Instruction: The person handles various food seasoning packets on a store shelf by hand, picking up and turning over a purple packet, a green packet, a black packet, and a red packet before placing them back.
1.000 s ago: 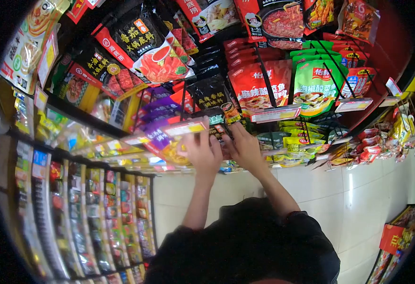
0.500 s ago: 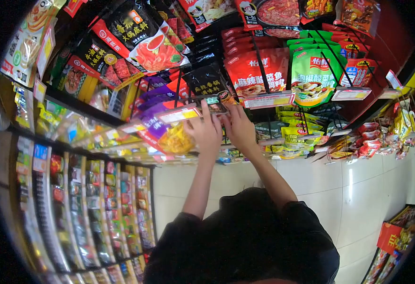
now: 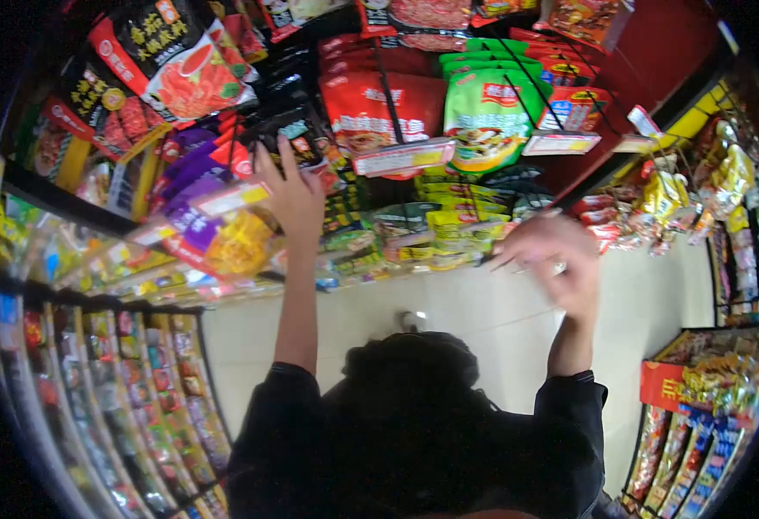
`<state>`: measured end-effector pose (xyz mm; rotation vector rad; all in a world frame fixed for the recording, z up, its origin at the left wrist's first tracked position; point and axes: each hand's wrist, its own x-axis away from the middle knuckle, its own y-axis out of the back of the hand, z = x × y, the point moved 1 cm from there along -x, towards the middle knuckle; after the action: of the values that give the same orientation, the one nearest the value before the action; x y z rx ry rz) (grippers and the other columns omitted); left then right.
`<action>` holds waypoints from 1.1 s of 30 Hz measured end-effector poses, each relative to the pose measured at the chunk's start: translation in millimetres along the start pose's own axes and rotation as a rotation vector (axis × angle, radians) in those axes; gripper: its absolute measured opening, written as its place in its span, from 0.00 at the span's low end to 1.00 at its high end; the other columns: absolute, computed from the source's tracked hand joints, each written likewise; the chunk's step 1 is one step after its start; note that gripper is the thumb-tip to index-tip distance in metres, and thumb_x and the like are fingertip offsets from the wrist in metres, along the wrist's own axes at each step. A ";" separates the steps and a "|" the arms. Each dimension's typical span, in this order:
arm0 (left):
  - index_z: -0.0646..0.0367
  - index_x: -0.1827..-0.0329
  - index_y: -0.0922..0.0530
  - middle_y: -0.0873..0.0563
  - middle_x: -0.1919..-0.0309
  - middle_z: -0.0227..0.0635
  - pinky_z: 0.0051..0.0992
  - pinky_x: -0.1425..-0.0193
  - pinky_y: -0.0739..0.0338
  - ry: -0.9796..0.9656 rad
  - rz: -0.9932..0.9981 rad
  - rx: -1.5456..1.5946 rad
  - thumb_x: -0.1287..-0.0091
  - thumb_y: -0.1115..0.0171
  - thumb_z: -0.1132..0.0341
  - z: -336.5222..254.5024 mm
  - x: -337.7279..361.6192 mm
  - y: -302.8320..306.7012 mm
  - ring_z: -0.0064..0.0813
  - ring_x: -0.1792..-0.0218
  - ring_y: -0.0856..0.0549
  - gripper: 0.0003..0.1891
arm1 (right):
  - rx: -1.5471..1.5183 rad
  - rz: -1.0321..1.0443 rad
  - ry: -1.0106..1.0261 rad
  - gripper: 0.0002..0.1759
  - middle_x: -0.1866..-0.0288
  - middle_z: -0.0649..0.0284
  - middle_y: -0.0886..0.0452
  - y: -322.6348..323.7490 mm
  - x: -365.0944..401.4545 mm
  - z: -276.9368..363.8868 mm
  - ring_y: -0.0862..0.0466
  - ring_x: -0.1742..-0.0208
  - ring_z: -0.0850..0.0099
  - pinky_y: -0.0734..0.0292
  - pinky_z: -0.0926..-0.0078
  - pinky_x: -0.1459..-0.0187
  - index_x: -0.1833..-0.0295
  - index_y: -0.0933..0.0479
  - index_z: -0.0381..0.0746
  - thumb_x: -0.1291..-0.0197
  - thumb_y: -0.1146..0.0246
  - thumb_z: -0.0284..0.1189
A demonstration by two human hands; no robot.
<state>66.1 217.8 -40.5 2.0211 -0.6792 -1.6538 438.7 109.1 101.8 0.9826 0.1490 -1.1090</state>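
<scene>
The left hand [image 3: 293, 201] is raised, fingers spread apart, fingertips touching the black packet [image 3: 297, 138], which hangs on a peg just beside the red packet [image 3: 379, 108]. The right hand [image 3: 552, 259] hangs apart from the shelves, blurred; its grip cannot be told

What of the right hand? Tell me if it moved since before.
Yes. The right hand has swung right, away from the black packets where the left hand stays.

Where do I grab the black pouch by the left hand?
Probably its lower edge, coming from the front and below: the black pouch hangs flat from its top, red packs and purple packs crowd its sides, and the left hand sits beneath it.
</scene>
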 end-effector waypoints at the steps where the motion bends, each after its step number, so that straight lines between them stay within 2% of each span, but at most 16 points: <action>1: 0.52 0.18 0.38 0.46 0.18 0.57 0.61 0.20 0.55 0.017 0.015 0.047 0.35 0.39 0.66 -4.9 4.7 5.5 0.56 0.19 0.42 0.38 | 0.071 -0.205 0.060 0.06 0.60 0.58 0.12 25.1 -5.6 -0.7 0.14 0.59 0.65 0.20 0.71 0.56 0.56 0.16 0.35 0.33 0.38 0.24; 3: 0.53 0.18 0.38 0.46 0.18 0.56 0.61 0.20 0.51 0.031 0.061 0.135 0.33 0.42 0.72 -22.1 19.6 17.5 0.59 0.19 0.44 0.37 | 0.208 -0.461 -0.070 0.10 0.53 0.59 0.14 73.4 -24.4 -5.1 0.16 0.55 0.72 0.21 0.73 0.53 0.50 0.17 0.33 0.25 0.43 0.25; 5: 0.54 0.19 0.38 0.46 0.18 0.56 0.57 0.20 0.47 0.041 0.110 0.287 0.33 0.43 0.73 -27.8 40.8 26.7 0.59 0.19 0.44 0.36 | 0.194 -0.610 -0.199 0.14 0.47 0.62 0.15 113.1 -54.3 -25.5 0.17 0.46 0.76 0.23 0.75 0.42 0.42 0.19 0.33 0.25 0.40 0.29; 8: 0.57 0.20 0.37 0.42 0.20 0.56 0.50 0.19 0.44 0.166 0.251 0.555 0.33 0.44 0.74 -45.2 83.6 45.9 0.58 0.20 0.41 0.34 | 0.422 -0.530 -0.123 0.20 0.37 0.60 0.17 178.9 -94.3 -106.3 0.18 0.38 0.71 0.28 0.74 0.35 0.35 0.22 0.34 0.28 0.36 0.33; 10: 0.58 0.23 0.34 0.37 0.23 0.55 0.49 0.19 0.43 0.174 0.339 0.590 0.34 0.44 0.76 -52.0 117.4 55.4 0.56 0.22 0.38 0.33 | 0.099 -0.486 -0.198 0.31 0.32 0.55 0.21 196.9 -122.0 -150.1 0.22 0.32 0.67 0.31 0.70 0.31 0.28 0.29 0.35 0.30 0.33 0.38; 12: 0.59 0.28 0.29 0.32 0.27 0.54 0.49 0.20 0.41 0.136 0.391 0.649 0.36 0.43 0.79 -67.5 130.4 80.4 0.55 0.24 0.35 0.30 | 0.191 -0.476 -0.411 0.40 0.25 0.55 0.30 227.3 -145.7 -214.4 0.22 0.31 0.66 0.27 0.71 0.32 0.20 0.42 0.43 0.30 0.32 0.43; 15: 0.58 0.32 0.26 0.27 0.32 0.52 0.46 0.24 0.34 0.121 0.446 0.754 0.37 0.41 0.79 -66.8 163.2 96.9 0.53 0.28 0.29 0.27 | 0.098 -0.553 -0.501 0.50 0.26 0.53 0.32 215.5 -170.4 -206.0 0.21 0.34 0.66 0.27 0.70 0.33 0.19 0.48 0.42 0.35 0.28 0.49; 17: 0.57 0.31 0.25 0.26 0.33 0.50 0.45 0.26 0.31 0.155 0.486 0.764 0.36 0.40 0.77 -63.4 175.4 108.4 0.52 0.30 0.27 0.27 | 0.045 -0.591 -0.530 0.54 0.31 0.54 0.27 228.8 -179.0 -243.4 0.19 0.40 0.68 0.26 0.70 0.37 0.18 0.52 0.41 0.37 0.27 0.50; 19: 0.57 0.32 0.25 0.25 0.34 0.49 0.44 0.26 0.31 0.213 0.515 0.752 0.36 0.40 0.77 -58.1 189.4 112.1 0.51 0.31 0.26 0.26 | -0.001 -0.670 -0.565 0.53 0.38 0.57 0.22 225.0 -185.5 -245.0 0.18 0.47 0.71 0.25 0.71 0.42 0.19 0.49 0.39 0.38 0.27 0.51; 21: 0.58 0.35 0.24 0.24 0.35 0.49 0.43 0.27 0.31 0.241 0.533 0.708 0.37 0.40 0.76 -47.6 204.8 109.4 0.51 0.32 0.26 0.25 | -0.037 -0.795 -0.604 0.48 0.47 0.62 0.16 217.4 -182.8 -242.5 0.18 0.54 0.74 0.25 0.74 0.47 0.22 0.41 0.38 0.37 0.27 0.51; 24: 0.57 0.36 0.24 0.22 0.38 0.47 0.40 0.36 0.23 0.272 0.508 0.701 0.36 0.42 0.77 -33.2 218.5 106.7 0.46 0.38 0.22 0.22 | -0.102 -0.449 -0.623 0.50 0.39 0.55 0.20 254.4 -180.4 -290.2 0.23 0.33 0.64 0.31 0.65 0.31 0.28 0.31 0.30 0.44 0.24 0.55; 25: 0.57 0.37 0.24 0.22 0.40 0.46 0.39 0.41 0.20 0.279 0.493 0.708 0.35 0.42 0.77 -29.0 221.0 106.3 0.43 0.40 0.20 0.22 | -0.011 -0.487 -0.614 0.41 0.42 0.59 0.16 234.6 -175.4 -250.1 0.20 0.39 0.67 0.29 0.67 0.35 0.33 0.23 0.33 0.39 0.28 0.55; 28: 0.58 0.38 0.23 0.22 0.41 0.46 0.40 0.38 0.23 0.384 0.587 0.790 0.36 0.42 0.76 -20.5 226.0 100.8 0.46 0.41 0.20 0.21 | -0.173 -0.478 -0.598 0.28 0.50 0.71 0.14 206.6 -164.9 -183.7 0.19 0.52 0.81 0.26 0.79 0.46 0.37 0.20 0.40 0.29 0.35 0.51; 29: 0.58 0.38 0.23 0.22 0.43 0.45 0.39 0.40 0.21 0.408 0.600 0.805 0.36 0.42 0.76 -19.1 228.0 97.0 0.45 0.43 0.20 0.21 | -0.288 -0.505 -0.432 0.24 0.48 0.70 0.15 206.4 -165.0 -184.8 0.18 0.51 0.79 0.24 0.75 0.45 0.36 0.21 0.41 0.26 0.38 0.47; 31: 0.57 0.39 0.23 0.21 0.45 0.44 0.38 0.44 0.19 0.452 0.628 0.833 0.35 0.42 0.76 -15.2 229.5 90.0 0.42 0.46 0.18 0.20 | -0.490 -0.534 -0.427 0.21 0.46 0.68 0.16 220.8 -149.5 -177.7 0.17 0.48 0.77 0.24 0.74 0.43 0.36 0.21 0.42 0.24 0.40 0.44; 33: 0.57 0.40 0.22 0.21 0.45 0.43 0.36 0.47 0.18 0.424 0.631 0.830 0.34 0.42 0.76 -14.4 225.9 88.9 0.40 0.48 0.17 0.19 | -0.602 -0.564 -0.341 0.17 0.50 0.69 0.15 217.9 -127.0 -142.0 0.17 0.51 0.76 0.20 0.72 0.49 0.40 0.21 0.44 0.25 0.39 0.43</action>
<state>108.9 8.1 -156.2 2.1867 -1.7971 -0.5719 602.5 318.5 216.3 0.1976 0.4713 -1.6017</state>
